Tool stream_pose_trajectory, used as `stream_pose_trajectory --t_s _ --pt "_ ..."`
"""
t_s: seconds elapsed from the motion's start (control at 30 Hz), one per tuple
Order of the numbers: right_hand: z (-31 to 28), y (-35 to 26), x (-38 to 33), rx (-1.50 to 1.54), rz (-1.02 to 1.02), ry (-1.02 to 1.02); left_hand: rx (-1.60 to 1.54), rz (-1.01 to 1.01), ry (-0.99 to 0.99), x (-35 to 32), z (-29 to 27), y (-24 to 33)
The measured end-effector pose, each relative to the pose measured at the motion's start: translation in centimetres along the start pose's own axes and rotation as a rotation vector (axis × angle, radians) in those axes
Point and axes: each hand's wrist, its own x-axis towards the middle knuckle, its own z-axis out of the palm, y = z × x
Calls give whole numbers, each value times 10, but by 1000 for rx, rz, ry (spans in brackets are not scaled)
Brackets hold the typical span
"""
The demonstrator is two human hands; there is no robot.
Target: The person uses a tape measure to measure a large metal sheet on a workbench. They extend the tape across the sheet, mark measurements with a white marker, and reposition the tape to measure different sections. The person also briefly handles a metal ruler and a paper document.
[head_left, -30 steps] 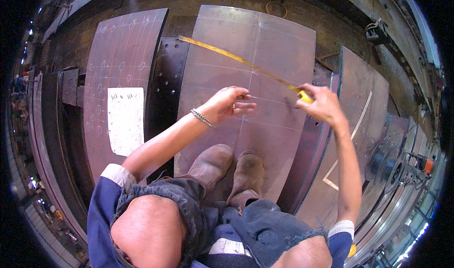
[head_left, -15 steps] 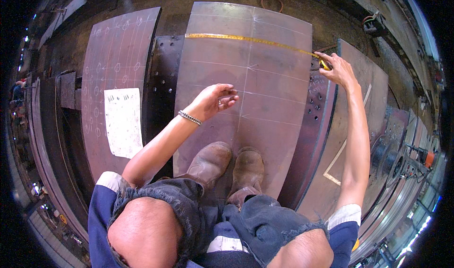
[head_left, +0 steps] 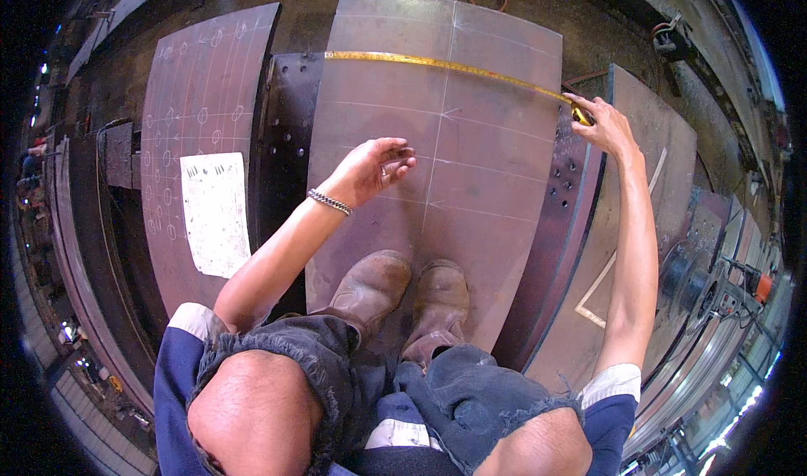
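The right hand is closed on the yellow case of a tape measure at the right edge of the middle steel plate; most of the case is covered by the fingers, so how firmly it is gripped cannot be told. From the case, the yellow tape blade runs out to the left across the upper part of the plate, lying flat on it and reaching its left edge. The left hand is empty, fingers loosely curled and half open, held over the middle of the same plate; whether it touches the surface is not clear from this angle. A metal bracelet sits on the left wrist.

The plate carries thin scribed lines, one running lengthwise and several crossing it. The person crouches on it, two worn brown boots planted on its near end. To the left lies a second steel plate marked with a grid and small circles, with a white paper sheet resting on it. Between the two plates runs a dark drilled beam. A further plate lies to the right.
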Motion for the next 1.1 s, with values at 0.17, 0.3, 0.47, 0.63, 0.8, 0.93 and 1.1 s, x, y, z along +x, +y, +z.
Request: stream_pose_trajectory --t_s 0.17,0.3,0.47,0.63,0.8,0.93,1.1 --pt "-2 -4 0 15 17 -20 13 -2 -12 2 -4 1" --pt "-2 -4 -1 4 24 -26 5 13 -4 -1 -1 2" --pt "-2 -4 -2 11 30 -27 7 27 6 -2 0 2" --pt "2 0 -1 7 21 -15 25 33 19 -6 2 4" --pt "3 1 0 25 16 -19 21 33 -3 -5 -1 3" --pt "2 -1 -1 20 22 -28 29 35 17 -4 -2 2" --pt "1 -1 -2 8 17 -33 10 26 -2 0 -6 2"
